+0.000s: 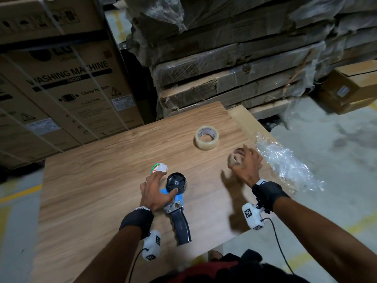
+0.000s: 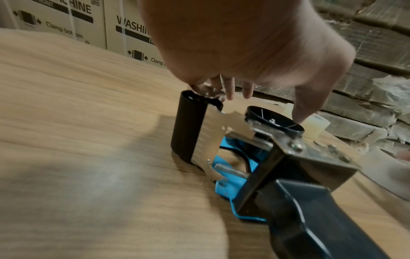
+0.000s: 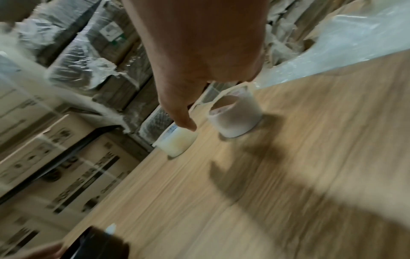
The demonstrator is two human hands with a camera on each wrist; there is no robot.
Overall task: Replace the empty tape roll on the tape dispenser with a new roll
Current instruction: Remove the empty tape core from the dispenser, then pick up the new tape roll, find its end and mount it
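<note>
— What's around them?

— Boxes [image 1: 67, 84] stacked behind on the left, wrapped flat cartons [image 1: 234, 64] behind on the right. In front, a table [image 1: 102, 180] of wood grain, with crumpled film [image 1: 285, 162] at its right edge.

— And the dispenser?

— The dispenser [image 1: 176, 201] lies on its side near the front edge, handle toward the person, its black hub [image 1: 175, 182] bare. The left hand [image 1: 156, 190] rests over it, fingers spread and relaxed, thumb on the blue frame by the hub. A torn label [image 1: 159, 168] lies just past the fingertips.

— The rolls?

— The new roll [image 1: 207, 137] lies flat further back, nothing touching it. The right hand [image 1: 247, 164] grips the core [image 1: 236, 158], fingers curled round its rim, low over the table to the right, between the new roll and the film. It's blurred, so I can't tell whether it touches the wood.
</note>
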